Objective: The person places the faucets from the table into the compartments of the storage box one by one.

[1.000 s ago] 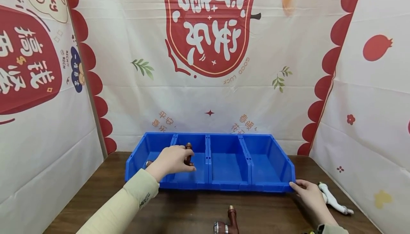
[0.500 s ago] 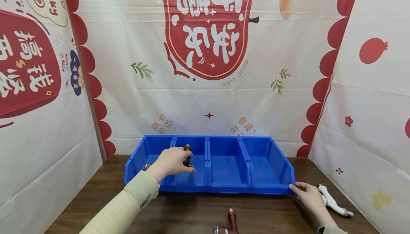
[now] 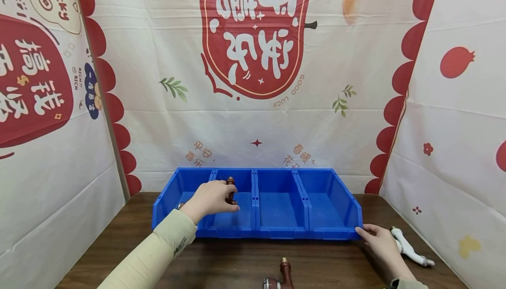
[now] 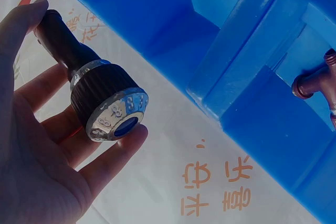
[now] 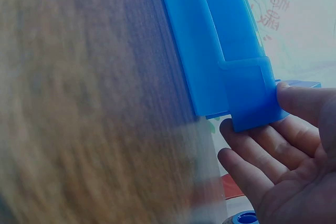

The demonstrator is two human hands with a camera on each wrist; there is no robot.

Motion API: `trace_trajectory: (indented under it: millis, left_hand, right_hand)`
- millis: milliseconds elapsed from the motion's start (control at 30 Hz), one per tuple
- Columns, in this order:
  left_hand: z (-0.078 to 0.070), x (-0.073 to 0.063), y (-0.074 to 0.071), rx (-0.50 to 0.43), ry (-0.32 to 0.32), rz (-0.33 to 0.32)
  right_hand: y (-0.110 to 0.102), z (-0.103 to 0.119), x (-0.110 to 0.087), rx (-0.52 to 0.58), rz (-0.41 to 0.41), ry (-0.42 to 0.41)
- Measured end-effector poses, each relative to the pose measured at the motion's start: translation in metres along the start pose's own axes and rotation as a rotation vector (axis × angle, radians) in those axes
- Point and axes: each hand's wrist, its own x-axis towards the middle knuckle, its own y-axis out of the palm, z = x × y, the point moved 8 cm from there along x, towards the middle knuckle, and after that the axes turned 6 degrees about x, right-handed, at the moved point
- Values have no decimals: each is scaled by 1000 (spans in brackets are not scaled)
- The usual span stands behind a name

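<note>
My left hand (image 3: 213, 197) holds a dark brown valve fitting (image 4: 105, 93) between thumb and fingers, over the second compartment from the left of a blue divided bin (image 3: 281, 234). In the left wrist view the fitting shows a ribbed collar and a silvery end ring with raised marks. Another brown fitting (image 4: 320, 82) lies inside the bin; in the head view my wrist mostly hides it in the leftmost compartment. My right hand (image 3: 381, 246) grips the bin's front right corner. In the right wrist view the thumb touches one side of the blue wall (image 5: 254, 98), with fingers against its edge.
A third brown fitting (image 3: 283, 273) lies on the wooden table (image 3: 221, 262) in front of the bin, cut off by the view's lower edge. A white fitting (image 3: 409, 249) lies beside my right hand. Printed cloth walls (image 3: 237, 122) stand behind and on both sides.
</note>
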Motion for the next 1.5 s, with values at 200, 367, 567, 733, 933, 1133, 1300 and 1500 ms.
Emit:
trace_trajectory:
  millis: [200, 367, 567, 733, 933, 1133, 1300, 1500]
  left_hand:
    - [0, 2, 0, -6, 4, 4]
    - [2, 4, 3, -2, -8, 15]
    - [4, 6, 4, 7, -21, 13]
    - [5, 9, 3, 9, -20, 7]
    - [6, 12, 5, 6, -24, 9]
    - [6, 13, 4, 5, -24, 4]
    - [6, 15, 0, 24, -19, 1]
    - [5, 17, -3, 19, -22, 1]
  right_hand:
    - [0, -2, 0, -12, 1, 0]
    - [-1, -3, 1, -11, 0, -5]
    - [-1, -1, 1, -7, -1, -5]
    - [-2, 0, 1, -1, -2, -4]
    - [-1, -1, 1, -11, -7, -5]
    - [-2, -1, 0, -18, -12, -5]
    - [-2, 0, -1, -7, -18, -7]
    - [0, -1, -2, 18, -13, -1]
